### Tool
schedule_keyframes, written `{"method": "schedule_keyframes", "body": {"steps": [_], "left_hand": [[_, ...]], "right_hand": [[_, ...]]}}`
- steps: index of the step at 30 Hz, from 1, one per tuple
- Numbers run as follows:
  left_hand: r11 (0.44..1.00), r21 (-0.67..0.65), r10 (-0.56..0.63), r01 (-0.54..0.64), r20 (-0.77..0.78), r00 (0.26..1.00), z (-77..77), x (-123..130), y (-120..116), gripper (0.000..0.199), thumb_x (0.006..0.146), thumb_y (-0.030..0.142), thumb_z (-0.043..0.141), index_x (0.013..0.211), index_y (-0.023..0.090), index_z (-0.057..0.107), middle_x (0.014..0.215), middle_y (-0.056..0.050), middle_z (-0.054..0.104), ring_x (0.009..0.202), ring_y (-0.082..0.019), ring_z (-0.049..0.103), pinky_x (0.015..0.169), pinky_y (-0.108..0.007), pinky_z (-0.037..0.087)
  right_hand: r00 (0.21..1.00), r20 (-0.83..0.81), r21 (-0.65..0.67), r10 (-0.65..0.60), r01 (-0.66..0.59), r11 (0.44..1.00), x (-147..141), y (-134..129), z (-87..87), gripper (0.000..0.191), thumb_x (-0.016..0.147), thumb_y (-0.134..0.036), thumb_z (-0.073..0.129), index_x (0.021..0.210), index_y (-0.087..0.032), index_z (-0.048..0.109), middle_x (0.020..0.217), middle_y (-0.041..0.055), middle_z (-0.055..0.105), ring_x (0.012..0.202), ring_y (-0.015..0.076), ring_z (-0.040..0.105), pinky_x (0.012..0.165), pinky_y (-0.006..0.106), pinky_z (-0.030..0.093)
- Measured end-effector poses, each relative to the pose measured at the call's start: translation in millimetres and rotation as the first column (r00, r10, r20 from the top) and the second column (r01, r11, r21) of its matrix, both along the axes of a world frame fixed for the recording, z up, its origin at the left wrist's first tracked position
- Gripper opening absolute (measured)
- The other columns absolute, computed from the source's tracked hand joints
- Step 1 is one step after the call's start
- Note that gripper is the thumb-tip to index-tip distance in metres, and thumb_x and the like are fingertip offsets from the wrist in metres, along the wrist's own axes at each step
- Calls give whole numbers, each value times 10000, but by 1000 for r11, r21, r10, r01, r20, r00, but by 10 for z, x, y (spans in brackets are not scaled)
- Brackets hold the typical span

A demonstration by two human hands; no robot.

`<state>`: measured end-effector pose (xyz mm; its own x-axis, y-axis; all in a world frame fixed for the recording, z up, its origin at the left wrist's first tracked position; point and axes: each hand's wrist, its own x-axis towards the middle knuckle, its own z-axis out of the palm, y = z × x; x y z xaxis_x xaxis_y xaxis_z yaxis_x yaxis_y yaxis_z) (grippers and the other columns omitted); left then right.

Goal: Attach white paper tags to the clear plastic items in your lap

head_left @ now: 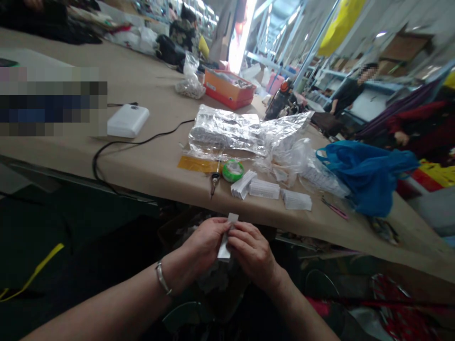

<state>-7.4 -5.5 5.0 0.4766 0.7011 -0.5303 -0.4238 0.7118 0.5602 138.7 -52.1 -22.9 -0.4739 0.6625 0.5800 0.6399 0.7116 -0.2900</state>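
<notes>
Between my two hands, just in front of the table's near edge, is a narrow white strip (224, 250), perhaps a label or a thin stack of them. My left hand (204, 244) pinches its left side, a silvery bracelet on the wrist. On the other side my right hand (254, 251) grips the strip, its fingers curled over the face. Beyond my hands lie white label stacks (263, 189) in several small fanned piles. A green roll of tape (232, 170) and a thin pointed tool with a dark collar (214, 182) are beside them.
Clear plastic bags (227, 130) cover the middle of the table (156, 161). To the right are a blue bag (369, 170) and pink-handled scissors (336, 208). An orange box (229, 87), a white device (128, 121) and a black cable (142, 142) lie farther back. Other people work beyond.
</notes>
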Motion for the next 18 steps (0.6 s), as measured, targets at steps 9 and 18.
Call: {"method": "schedule_keyframes", "body": {"steps": [9,18], "left_hand": [[998,-29,-60,56,-190,980,-53,-17,25,62,809,100,558,858,84,593,749,-115,691,569,-161,650,581,-287,560],[998,-24,-63,59,-211,975,-28,3,-2,66,811,103,551,852,84,598,744,-115,691,568,-162,648,573,-287,559]], "right_hand": [[658,156,148,-737,722,676,1054,166,-34,500,927,-418,459,1284,-67,457,1258,214,477,1187,347,404,972,566,373],[793,-80,107,-605,610,785,1343,64,-153,219,935,-254,469,1004,-166,658,1029,111,644,984,241,586,882,444,486]]}}
